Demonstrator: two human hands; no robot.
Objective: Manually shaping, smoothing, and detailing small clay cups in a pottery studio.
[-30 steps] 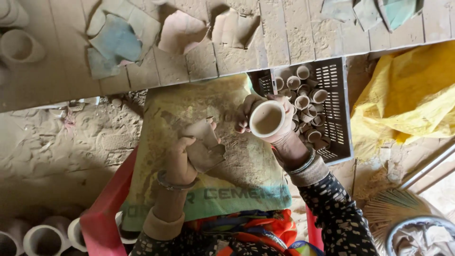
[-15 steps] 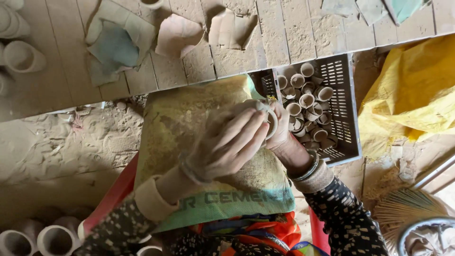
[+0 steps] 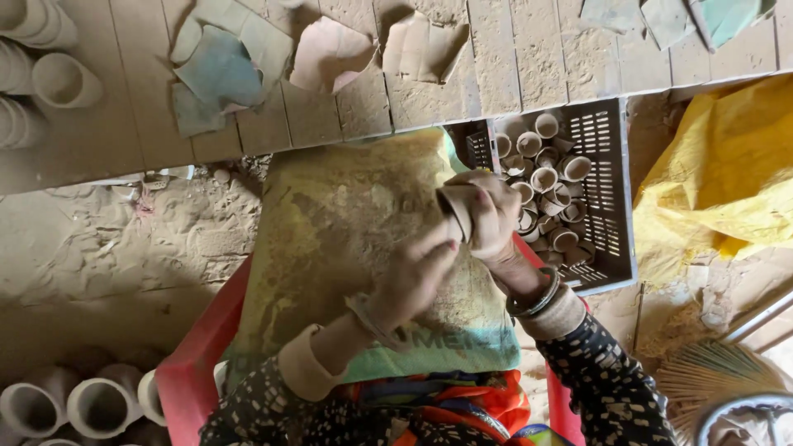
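- We hold a small clay cup (image 3: 456, 208) in our right hand (image 3: 487, 216), fingers clamped round its body, just above the dusty sack (image 3: 347, 248) spread over our lap.
- Our left hand (image 3: 417, 277) is pressed against the cup's lower side, fingers together on the clay; we judge this to be the rubbing or smoothing step on the cup's surface.
- Next, as we judge it, the cup needs turning in the right hand's grip so an unworked side meets the left fingers, with light pressure, as the thin wall could chip.
- The dark crate (image 3: 607, 198) of similar small cups (image 3: 545, 177) sits just to our right, beside a yellow sack (image 3: 727, 182).
- Compared with half a second ago, the left hand has slid lower, uncovering the cup; a second ago it lay on the sack, apart from the cup, whose mouth faced us.
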